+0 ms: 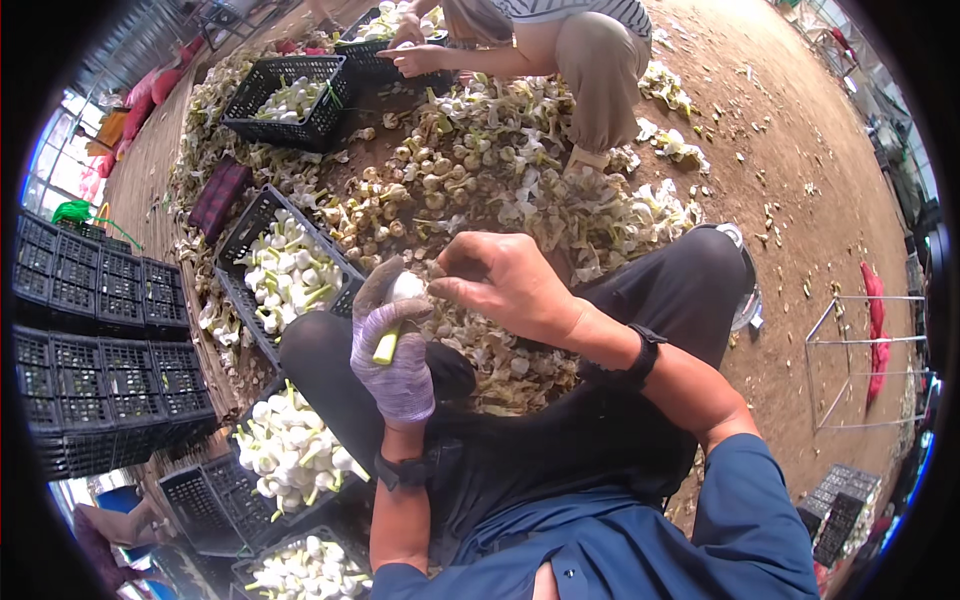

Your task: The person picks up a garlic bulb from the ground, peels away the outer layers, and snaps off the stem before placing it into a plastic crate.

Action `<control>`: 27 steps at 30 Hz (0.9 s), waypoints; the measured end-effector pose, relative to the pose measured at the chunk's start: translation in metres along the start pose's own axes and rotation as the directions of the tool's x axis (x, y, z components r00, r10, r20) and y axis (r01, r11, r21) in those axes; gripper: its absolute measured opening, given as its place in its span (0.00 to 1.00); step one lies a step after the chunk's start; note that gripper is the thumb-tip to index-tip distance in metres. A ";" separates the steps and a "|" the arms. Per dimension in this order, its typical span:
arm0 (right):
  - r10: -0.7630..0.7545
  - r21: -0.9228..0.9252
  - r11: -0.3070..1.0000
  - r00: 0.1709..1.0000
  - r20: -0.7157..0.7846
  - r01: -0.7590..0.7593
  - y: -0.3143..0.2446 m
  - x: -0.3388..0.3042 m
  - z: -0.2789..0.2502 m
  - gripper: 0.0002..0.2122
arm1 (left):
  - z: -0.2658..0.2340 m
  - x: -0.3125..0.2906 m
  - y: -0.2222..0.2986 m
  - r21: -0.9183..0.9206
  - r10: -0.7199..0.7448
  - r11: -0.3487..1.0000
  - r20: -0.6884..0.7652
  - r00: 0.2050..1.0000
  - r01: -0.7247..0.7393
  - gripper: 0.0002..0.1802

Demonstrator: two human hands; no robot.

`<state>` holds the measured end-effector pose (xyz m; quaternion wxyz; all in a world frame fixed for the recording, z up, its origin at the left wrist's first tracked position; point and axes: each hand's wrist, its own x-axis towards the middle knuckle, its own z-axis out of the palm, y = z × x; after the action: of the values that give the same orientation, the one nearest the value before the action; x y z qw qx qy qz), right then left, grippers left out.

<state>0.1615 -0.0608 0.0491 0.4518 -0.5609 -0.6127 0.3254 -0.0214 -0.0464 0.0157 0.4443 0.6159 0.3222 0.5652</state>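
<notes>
My left hand (392, 375), in a grey-purple knit glove, is closed around a garlic bulb (407, 288). The bulb is white and peeled-looking, and its cut green stem (386, 347) sticks out below my fingers. Just right of the bulb, my bare right hand (510, 285) is bent with thumb and fingers pinched together. Whatever that pinch holds, if anything, is too small or hidden to make out. Beneath both hands, between my knees, lies a heap of dry garlic skins (520, 375). Farther off is a pile of unpeeled garlic bulbs (440, 175).
A black crate (232, 270) of cleaned garlic stands beside my left knee, with more heaped garlic (295, 445) behind it. Stacked black crates (90, 370) line the left. Ahead, a crouching person (600, 80) works by two more crates. A metal frame (865, 345) stands at right.
</notes>
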 end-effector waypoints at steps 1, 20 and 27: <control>-0.037 -0.091 0.995 0.999 0.001 0.037 -0.001 -0.001 0.001 0.12 | 0.002 0.000 0.001 -0.001 -0.002 1.000 0.003 1.000 0.002 0.07; 0.038 -0.327 0.945 0.998 0.054 -0.018 0.040 0.005 -0.006 0.13 | 0.012 -0.001 -0.008 -0.461 -0.143 0.872 0.084 0.986 0.165 0.14; 0.196 0.285 0.912 0.923 0.331 -0.296 0.028 0.002 -0.013 0.21 | 0.006 0.002 -0.008 -0.407 -0.113 0.902 0.106 0.988 0.146 0.13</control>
<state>0.1848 -0.0553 0.0294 0.3976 -0.4956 -0.5337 0.5581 -0.0144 -0.0426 0.0088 0.6136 0.5071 0.2174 0.5649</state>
